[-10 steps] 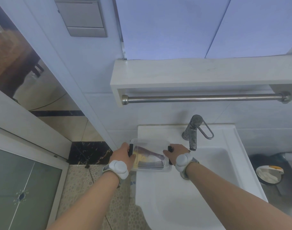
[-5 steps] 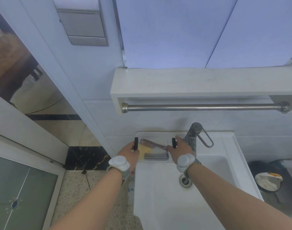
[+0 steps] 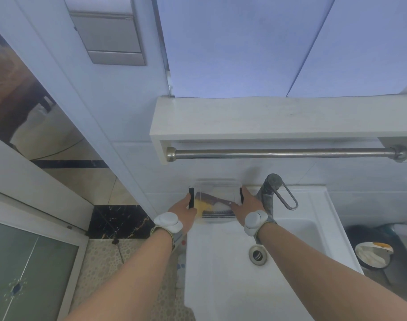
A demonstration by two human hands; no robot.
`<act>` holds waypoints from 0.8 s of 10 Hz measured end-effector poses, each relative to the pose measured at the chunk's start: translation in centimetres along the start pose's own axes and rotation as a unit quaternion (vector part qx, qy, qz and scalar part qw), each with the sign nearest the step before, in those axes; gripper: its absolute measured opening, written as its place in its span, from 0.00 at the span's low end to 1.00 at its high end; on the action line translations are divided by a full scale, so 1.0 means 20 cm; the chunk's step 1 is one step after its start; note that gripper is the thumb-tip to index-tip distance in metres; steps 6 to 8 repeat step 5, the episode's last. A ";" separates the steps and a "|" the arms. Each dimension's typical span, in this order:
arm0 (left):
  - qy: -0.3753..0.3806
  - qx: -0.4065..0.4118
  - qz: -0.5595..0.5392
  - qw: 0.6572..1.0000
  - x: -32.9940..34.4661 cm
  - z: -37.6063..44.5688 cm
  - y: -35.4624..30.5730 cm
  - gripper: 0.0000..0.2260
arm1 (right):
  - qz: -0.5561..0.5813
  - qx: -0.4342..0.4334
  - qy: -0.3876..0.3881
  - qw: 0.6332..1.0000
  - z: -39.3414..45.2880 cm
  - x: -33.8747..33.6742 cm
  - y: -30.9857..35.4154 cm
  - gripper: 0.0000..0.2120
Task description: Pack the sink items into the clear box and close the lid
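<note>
clear box (image 3: 215, 193) gripped by left hand (image 3: 183, 210), right hand (image 3: 243, 206); lid seemingly on

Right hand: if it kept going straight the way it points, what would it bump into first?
Probably the tiled wall behind the sink. The right hand points toward it while gripping the clear box, whose far edge already looks close to the wall; depth is hard to judge.

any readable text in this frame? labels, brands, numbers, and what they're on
None readable.
Clear box: no label or print shows on it or on its black latches.
Comb inside the box: no marking legible.
Faucet: no brand visible.
Steel wall panel: a tiny dark mark at its upper right edge, too small to read.
White wrist devices on both hands: blank.
</note>
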State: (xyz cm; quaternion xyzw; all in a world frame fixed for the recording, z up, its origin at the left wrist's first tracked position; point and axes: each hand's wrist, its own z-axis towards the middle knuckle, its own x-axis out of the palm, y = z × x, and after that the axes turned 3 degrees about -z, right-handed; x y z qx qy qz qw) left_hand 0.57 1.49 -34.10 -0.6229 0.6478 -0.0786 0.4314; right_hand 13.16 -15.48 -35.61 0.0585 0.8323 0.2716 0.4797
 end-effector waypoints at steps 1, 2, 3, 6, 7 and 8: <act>0.001 0.003 0.018 1.000 0.00 -0.01 0.00 0.30 | -0.014 0.003 0.004 1.000 0.00 0.00 0.00 0.28; 0.003 0.012 0.014 1.000 0.00 -0.03 -0.02 0.32 | -0.010 -0.003 0.003 1.000 -0.03 -0.02 0.03 0.32; -0.040 0.019 -0.014 0.999 -0.01 -0.08 -0.02 0.32 | -0.007 -0.007 -0.001 1.000 -0.07 -0.06 0.05 0.31; -0.083 0.053 0.005 0.995 -0.02 -0.24 0.00 0.16 | 0.012 -0.038 -0.028 0.999 -0.26 -0.17 0.06 0.18; -0.083 0.053 0.005 0.995 -0.02 -0.24 0.00 0.16 | 0.012 -0.038 -0.028 0.999 -0.26 -0.17 0.06 0.18; -0.083 0.053 0.005 0.995 -0.02 -0.24 0.00 0.16 | 0.012 -0.038 -0.028 0.999 -0.26 -0.17 0.06 0.18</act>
